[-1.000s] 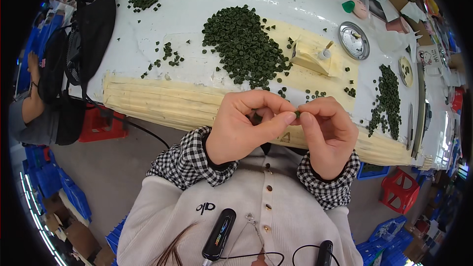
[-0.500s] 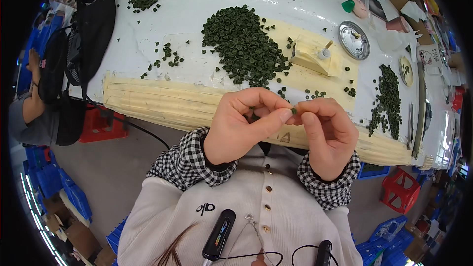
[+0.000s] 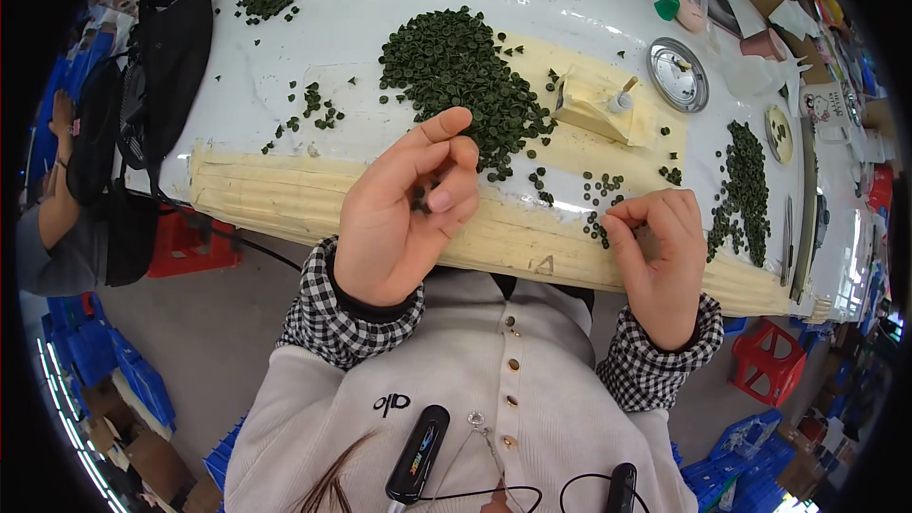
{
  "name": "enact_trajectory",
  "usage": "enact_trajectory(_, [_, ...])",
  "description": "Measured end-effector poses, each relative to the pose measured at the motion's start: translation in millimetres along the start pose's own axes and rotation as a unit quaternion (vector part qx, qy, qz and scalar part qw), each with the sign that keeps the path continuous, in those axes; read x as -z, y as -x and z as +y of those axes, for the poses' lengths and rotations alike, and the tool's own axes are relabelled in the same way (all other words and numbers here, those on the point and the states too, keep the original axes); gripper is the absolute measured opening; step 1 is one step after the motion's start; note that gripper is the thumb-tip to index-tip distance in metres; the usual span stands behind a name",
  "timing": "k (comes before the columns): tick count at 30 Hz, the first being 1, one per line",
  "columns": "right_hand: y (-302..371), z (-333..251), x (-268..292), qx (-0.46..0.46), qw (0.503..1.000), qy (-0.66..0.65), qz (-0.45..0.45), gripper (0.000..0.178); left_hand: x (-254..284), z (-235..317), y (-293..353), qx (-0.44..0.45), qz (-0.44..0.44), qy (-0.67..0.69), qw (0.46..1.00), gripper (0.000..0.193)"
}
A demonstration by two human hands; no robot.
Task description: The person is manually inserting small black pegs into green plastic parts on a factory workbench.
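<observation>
Left hand (image 3: 404, 218): here we see it half-curled, just before the big pile (image 3: 465, 76); dark green shows among the fingers, and we cannot tell whether they grip it.
Right hand (image 3: 660, 247): thumb and forefinger tips are close together, right by the loose green pieces (image 3: 603, 188); whether they pinch one, we cannot tell.
Big pile: dark green, heaped on our white counter (image 3: 560, 9), left of the yellow block (image 3: 594, 114).
</observation>
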State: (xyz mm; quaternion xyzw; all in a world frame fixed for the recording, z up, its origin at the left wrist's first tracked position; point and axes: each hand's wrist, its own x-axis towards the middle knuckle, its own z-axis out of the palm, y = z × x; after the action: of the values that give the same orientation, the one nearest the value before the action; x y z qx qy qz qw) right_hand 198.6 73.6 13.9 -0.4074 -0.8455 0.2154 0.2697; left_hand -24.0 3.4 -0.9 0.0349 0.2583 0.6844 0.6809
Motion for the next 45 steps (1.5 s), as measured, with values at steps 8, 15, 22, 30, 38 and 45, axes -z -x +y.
enact_trajectory(8, [-4.4, -9.5, -7.1, 0.022, 0.996, 0.084, -0.033, 0.010, -11.5, 9.2, 9.4, 0.034, 0.005, 0.052, 0.998, 0.026])
enact_trajectory(15, [-4.6, -5.7, -10.9, 0.049, 0.993, 0.104, -0.006, 0.009, 5.1, 4.3, 8.9, 0.069, -0.086, 0.066, 0.992, 0.030])
enact_trajectory(22, [3.3, -6.8, -11.6, -0.020, 0.995, -0.068, 0.076, 0.010, -18.2, -2.5, 11.5, 0.044, -0.002, -0.087, 0.995, 0.037])
enact_trajectory(30, [5.2, -11.2, -8.6, -0.019, 0.992, -0.089, 0.093, 0.016, -8.7, -7.7, 9.6, 0.096, -0.015, -0.055, 0.994, 0.026])
enact_trajectory(38, [4.8, -21.2, -8.9, -0.003, 0.976, -0.200, 0.091, 0.018, -10.8, -15.9, 6.7, 0.109, -0.037, -0.077, 0.990, 0.020])
enact_trajectory(45, [6.6, -26.3, -12.0, -0.075, 0.928, -0.364, 0.010, 0.013, -7.9, -19.1, 6.6, 0.081, -0.074, -0.105, 0.988, 0.014])
